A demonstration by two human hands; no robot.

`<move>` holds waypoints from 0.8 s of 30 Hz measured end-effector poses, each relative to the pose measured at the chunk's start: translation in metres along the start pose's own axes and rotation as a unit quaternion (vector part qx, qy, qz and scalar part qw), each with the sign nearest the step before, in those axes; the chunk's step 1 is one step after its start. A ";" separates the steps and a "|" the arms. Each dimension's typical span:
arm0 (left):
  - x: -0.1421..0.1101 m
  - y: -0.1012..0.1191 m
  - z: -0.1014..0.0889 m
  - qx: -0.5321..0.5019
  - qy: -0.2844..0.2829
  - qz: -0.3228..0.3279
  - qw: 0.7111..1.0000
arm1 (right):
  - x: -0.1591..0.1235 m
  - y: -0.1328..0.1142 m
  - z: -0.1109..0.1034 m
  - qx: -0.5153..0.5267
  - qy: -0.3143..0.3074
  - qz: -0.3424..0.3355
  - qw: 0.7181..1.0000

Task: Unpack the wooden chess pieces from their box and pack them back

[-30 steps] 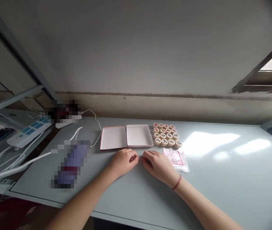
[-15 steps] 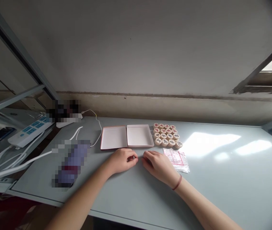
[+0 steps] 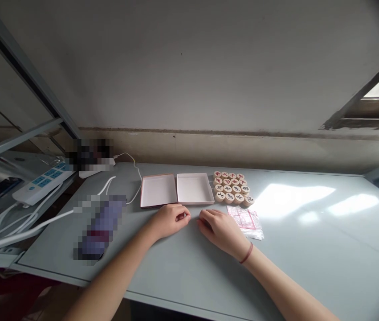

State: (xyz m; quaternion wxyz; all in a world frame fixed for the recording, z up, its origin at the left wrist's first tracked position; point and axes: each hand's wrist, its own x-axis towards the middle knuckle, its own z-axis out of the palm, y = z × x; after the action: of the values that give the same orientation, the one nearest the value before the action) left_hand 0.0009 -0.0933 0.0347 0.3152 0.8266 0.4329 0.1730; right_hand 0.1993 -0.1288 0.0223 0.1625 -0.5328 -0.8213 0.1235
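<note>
My left hand (image 3: 171, 220) rests on the pale table (image 3: 189, 267) with its fingers curled under, just in front of an open box lid (image 3: 158, 191). My right hand (image 3: 219, 228) lies beside it, fingers bent loosely on the table, and nothing shows in either. The white box base (image 3: 194, 188) sits next to the lid. Several round wooden chess pieces (image 3: 232, 187) stand in rows to the right of the base. A folded sheet in a clear plastic bag (image 3: 246, 220) lies touching my right hand.
A blurred dark object (image 3: 99, 227) lies at the left of the table. White cables (image 3: 122, 178) run to a power strip (image 3: 40, 182) on the left shelf. A wall stands behind the table; sunlight patches fall at the right.
My left hand has drawn slightly left, widening the gap between my two hands. Nothing on the table has moved.
</note>
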 end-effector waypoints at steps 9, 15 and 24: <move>-0.001 -0.001 0.003 0.012 0.006 0.003 1.000 | 0.000 0.001 -0.001 0.003 0.001 0.000 1.000; 0.000 -0.001 0.004 0.015 0.007 0.007 1.000 | 0.000 0.000 -0.001 0.001 -0.006 0.004 1.000; 0.000 -0.001 0.003 0.019 0.004 0.007 1.000 | 0.000 0.000 -0.001 -0.004 -0.009 0.009 1.000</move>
State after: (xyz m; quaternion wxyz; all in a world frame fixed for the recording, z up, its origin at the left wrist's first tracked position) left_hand 0.0016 -0.0943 0.0321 0.2965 0.8347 0.4315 0.1709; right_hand 0.1995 -0.1284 0.0231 0.1522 -0.5397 -0.8182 0.1267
